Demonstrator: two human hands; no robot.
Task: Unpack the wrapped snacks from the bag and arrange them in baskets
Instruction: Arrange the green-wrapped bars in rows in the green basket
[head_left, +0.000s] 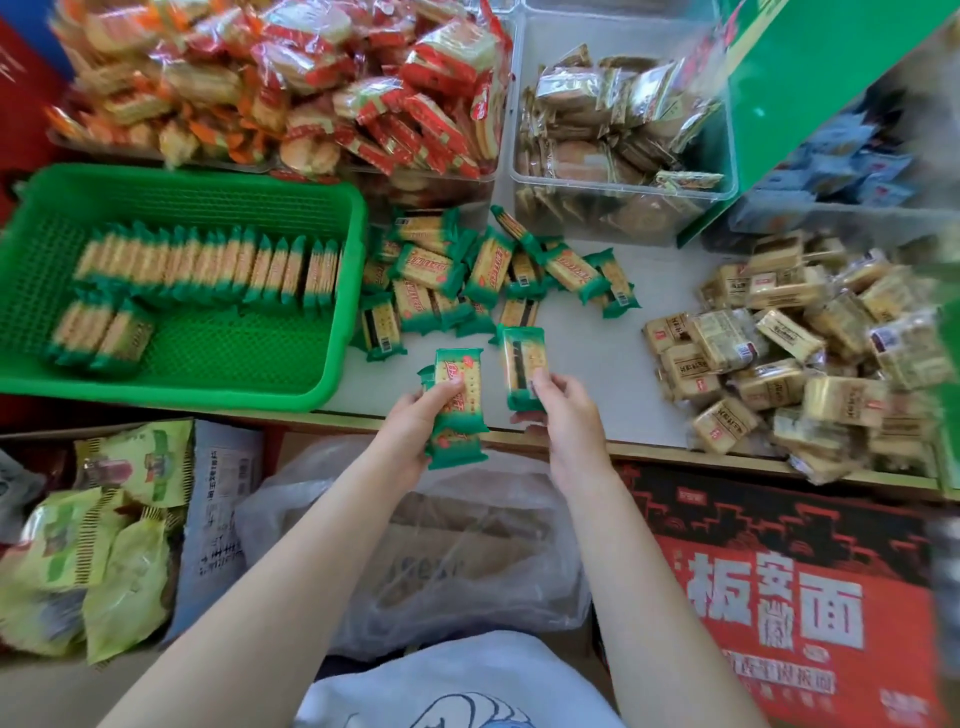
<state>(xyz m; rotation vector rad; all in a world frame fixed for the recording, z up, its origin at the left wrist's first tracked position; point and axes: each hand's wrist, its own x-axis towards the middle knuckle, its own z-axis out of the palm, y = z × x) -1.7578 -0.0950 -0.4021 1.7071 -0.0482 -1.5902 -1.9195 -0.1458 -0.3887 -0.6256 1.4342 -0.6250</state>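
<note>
- The left hand grips a small stack of green-wrapped cracker packs just over the near edge of the counter, thumb lying across the top pack.
- The right hand pinches a single green pack by its lower end; the two hands are close together but not touching.
- A loose pile of the same green packs lies on the counter beyond the hands, just beside the right wall of the green basket.
- Inside that basket, a row of packs stands on edge along the far side, with a few more (a short second row) near the left wall.
- A heap of tan-wrapped snacks covers the counter's right end.
- Two clear tubs sit along the far edge: one piled with red-wrapped snacks, the other holding brownish packs.
- A crumpled clear plastic bag sits below the counter's near edge, between the forearms.
</note>
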